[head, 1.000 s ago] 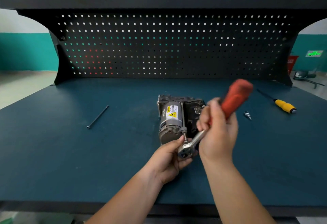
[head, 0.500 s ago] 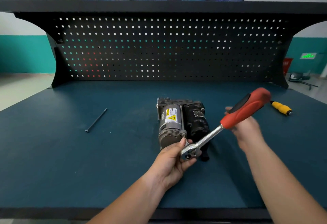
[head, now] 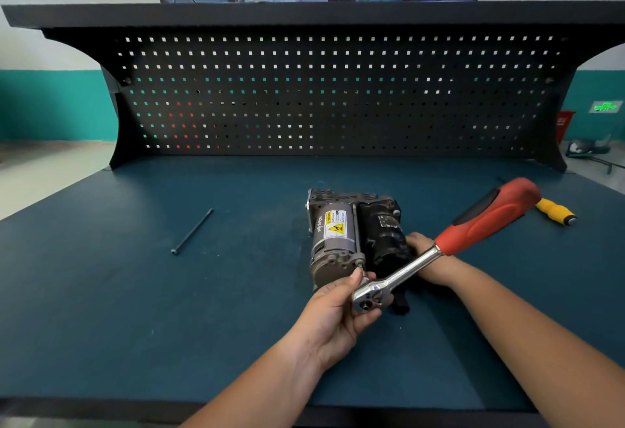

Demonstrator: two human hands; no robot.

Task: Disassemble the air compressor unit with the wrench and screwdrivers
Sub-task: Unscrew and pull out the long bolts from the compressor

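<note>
**A:** Which step is this?

**B:** Loosening a bolt at the near end of the air compressor point(head: 345, 234), centre frame. The left hand point(head: 334, 316) pinches the ratchet wrench point(head: 449, 245) by its head, and the red handle juts free toward the right.

**A:** And the right hand point(head: 418, 242)?

**B:** It lies against the black housing with fingers hidden, so I cannot tell its grip. Likely next: take the handle and swing. 1 loose bolt point(head: 192, 231) lies centre left.

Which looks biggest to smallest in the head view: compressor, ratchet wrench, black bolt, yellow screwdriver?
1. Compressor and ratchet wrench: too close, since the wrench is nearer the camera.
2. Black bolt, long but thin.
3. Yellow screwdriver, only its handle showing.
</note>
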